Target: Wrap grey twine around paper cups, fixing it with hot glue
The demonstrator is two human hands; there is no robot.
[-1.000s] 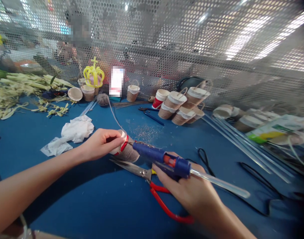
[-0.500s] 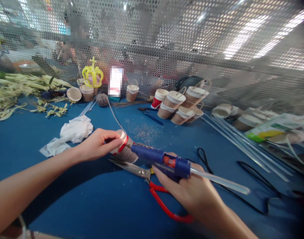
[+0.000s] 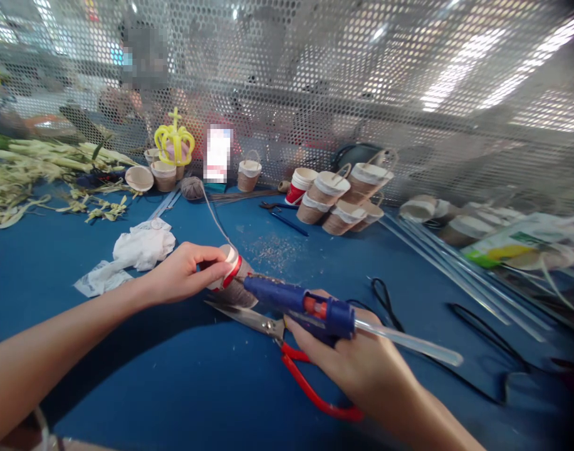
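My left hand point(image 3: 193, 270) grips the rim of a small paper cup point(image 3: 237, 293) lying tilted on the table, its lower part wrapped in grey-brown yarn and a red band showing near the rim. My right hand point(image 3: 348, 351) is closed around a blue hot glue gun point(image 3: 287, 300), with a clear glue stick point(image 3: 412, 340) jutting from its back. The gun's nozzle meets the cup's side by the red band; whether it touches is hard to tell. Below the gun lie scissors point(image 3: 299, 376) with red handles. Yarn runs from the cup to a grey yarn ball point(image 3: 192, 188).
Wrapped cups point(image 3: 331, 188) with white rims are stacked at the back. Crumpled white tissue point(image 3: 143, 244) lies left. Clear glue sticks point(image 3: 456, 269) and a black cord point(image 3: 385, 300) are on the right. Pliers point(image 3: 280, 205), a yellow crown point(image 3: 175, 141) and a perforated metal screen point(image 3: 287, 81) stand behind.
The glue gun in my right hand has shifted slightly left, its nozzle further along the cup's side. My left hand stays at the rim.
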